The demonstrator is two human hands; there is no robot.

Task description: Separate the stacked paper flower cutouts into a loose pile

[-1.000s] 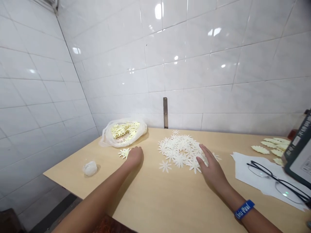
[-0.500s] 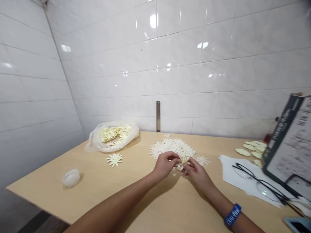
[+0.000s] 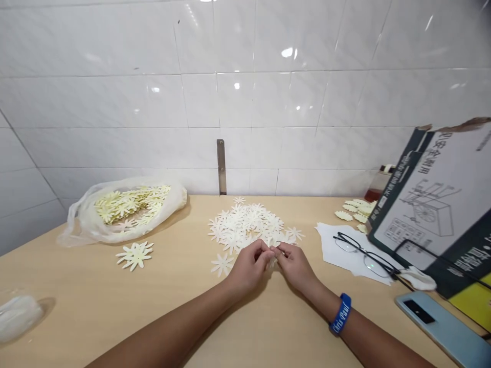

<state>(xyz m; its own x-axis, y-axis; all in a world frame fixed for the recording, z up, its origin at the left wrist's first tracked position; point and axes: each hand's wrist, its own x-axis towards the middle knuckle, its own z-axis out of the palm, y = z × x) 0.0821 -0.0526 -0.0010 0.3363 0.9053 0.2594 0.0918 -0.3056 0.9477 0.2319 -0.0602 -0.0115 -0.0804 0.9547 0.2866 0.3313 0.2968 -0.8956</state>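
My left hand (image 3: 248, 265) and my right hand (image 3: 295, 266) meet over the wooden table (image 3: 95, 306), fingers pinched together on one small white paper flower (image 3: 272, 261), mostly hidden between them. Just behind the hands lies a pile of white paper flowers (image 3: 245, 225). One loose white flower (image 3: 221, 264) lies left of my left hand. My right wrist wears a blue band (image 3: 339, 313).
A clear plastic bag of yellowish flowers (image 3: 126, 207) lies at the back left, a small stack of yellowish flowers (image 3: 135, 254) before it. Right: glasses (image 3: 364, 253) on white paper, leaf cutouts (image 3: 355, 208), a printed box (image 3: 433, 204), a phone (image 3: 441, 327). A crumpled wrap (image 3: 17, 317) lies at left.
My left hand left the yellowish stack and my right hand lifted a flower from the pile; both now pinch it together. The view has turned right and down.
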